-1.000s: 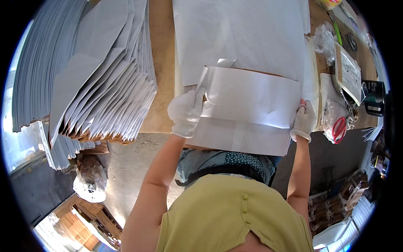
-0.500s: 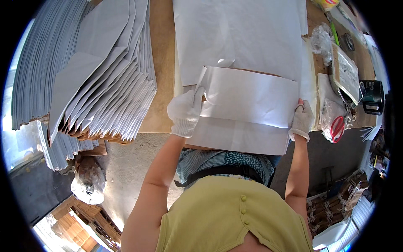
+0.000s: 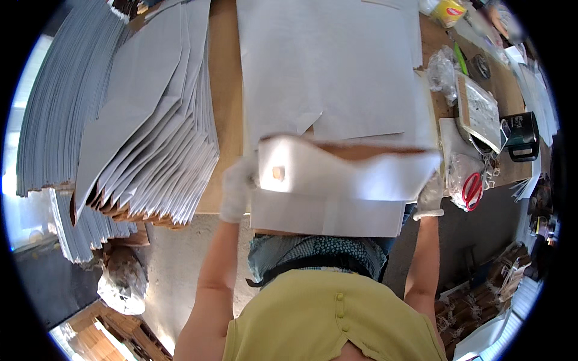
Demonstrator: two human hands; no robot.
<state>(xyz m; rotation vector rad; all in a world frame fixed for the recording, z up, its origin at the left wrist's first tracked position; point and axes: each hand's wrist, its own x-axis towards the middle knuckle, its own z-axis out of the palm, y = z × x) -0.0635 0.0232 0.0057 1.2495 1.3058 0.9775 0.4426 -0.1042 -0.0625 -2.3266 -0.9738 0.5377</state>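
A white paper bag with a brown inner face lies near the table's front edge, its upper part lifted and bulging, slightly blurred. Gloved in white, my left hand closes on the bag's left edge; the fingertips are partly hidden behind the paper. At the opposite edge my right hand, gloved too, grips the right side of the lifted part. The bag's lower, flat part hangs a little over the front edge. Beyond it are large flat white paper sheets, one with a torn or folded notch.
Folded white paper bags with brown ends fan out at the left, beside a tall pile. At the right are red-handled scissors, a black mug, clear plastic and a green-handled tool.
The bag's upper part has risen off the flat part and now bulges, showing more brown inside. Both hands have moved toward me with its edges. The view has shifted slightly.
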